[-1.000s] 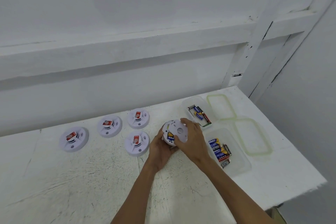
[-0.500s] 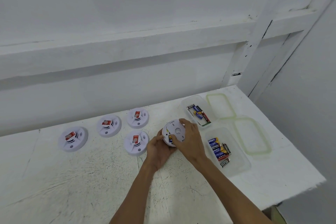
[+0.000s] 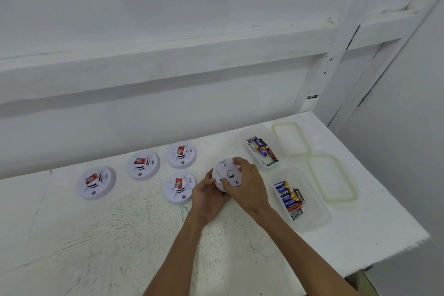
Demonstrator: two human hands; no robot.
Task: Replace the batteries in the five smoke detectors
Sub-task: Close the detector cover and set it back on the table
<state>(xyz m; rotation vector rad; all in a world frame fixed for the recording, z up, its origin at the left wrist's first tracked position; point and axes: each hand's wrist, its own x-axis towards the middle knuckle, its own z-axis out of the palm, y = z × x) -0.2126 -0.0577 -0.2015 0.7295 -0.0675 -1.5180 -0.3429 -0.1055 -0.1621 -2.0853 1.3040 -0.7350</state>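
Both hands held one smoke detector [image 3: 227,174] just above the white table [image 3: 120,235], near its middle and to the right of the other four. The left hand [image 3: 207,197] cupped the unit from below and from the left, its fingers curled under the body, while the right hand [image 3: 247,184] wrapped over the right edge with the thumb pressing the near rim and the fingertips [image 3: 237,161] curved over the far rim. The detector was a round white disc, tilted so its flat back faced up toward the camera; that back showed a small round spot near the centre and a few faint notches, and a seam ran along its left side. Four more detectors lay flat on the table: a far-left detector [image 3: 95,182], a second detector [image 3: 143,165], a rear detector [image 3: 181,154] and a front detector [image 3: 178,187], each white and round with dark vent slits and a red label on top. To the right stood two clear tubs, the far tub [image 3: 242,138] and the near tub [image 3: 322,218], each holding loose batteries, blue and yellow ones [image 3: 284,193] in the near tub. Two clear lids [image 3: 292,138] lay beside the tubs.
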